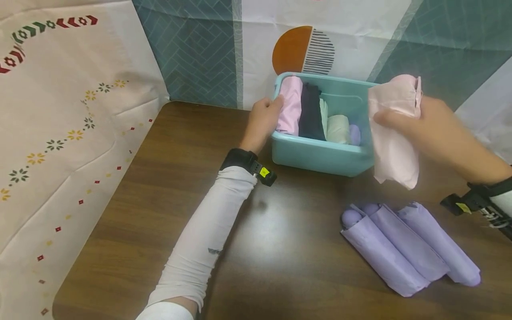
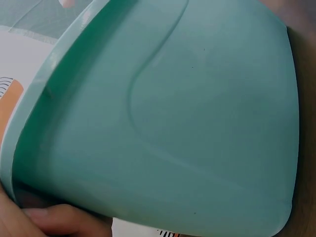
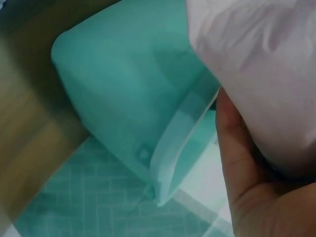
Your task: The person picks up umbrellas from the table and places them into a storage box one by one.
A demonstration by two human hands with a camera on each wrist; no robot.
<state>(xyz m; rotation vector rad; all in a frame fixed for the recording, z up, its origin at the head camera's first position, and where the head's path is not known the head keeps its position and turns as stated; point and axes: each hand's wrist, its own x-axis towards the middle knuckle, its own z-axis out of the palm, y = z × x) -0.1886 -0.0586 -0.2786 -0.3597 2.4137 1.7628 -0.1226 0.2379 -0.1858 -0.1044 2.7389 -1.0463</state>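
Note:
My left hand (image 1: 265,119) grips the left rim of a teal plastic bin (image 1: 320,156); in the left wrist view its fingers (image 2: 69,219) curl at the rim's corner. A pale pink folded umbrella in a fabric sleeve (image 1: 394,146) is held upright in my right hand (image 1: 434,126), thumb across its front. It overlaps the bin's right end in the head view. Inside the bin stand a pink sleeved bundle (image 1: 290,106), a black one (image 1: 311,111), a pale green one (image 1: 338,129) and a small purple piece (image 1: 354,134).
Three purple folded umbrellas in sleeves (image 1: 394,249) lie side by side on the brown wooden table (image 1: 160,186), at the front right. A patterned cloth (image 1: 208,53) hangs right behind the bin. White flowered cloth (image 1: 60,111) borders the table's left edge.

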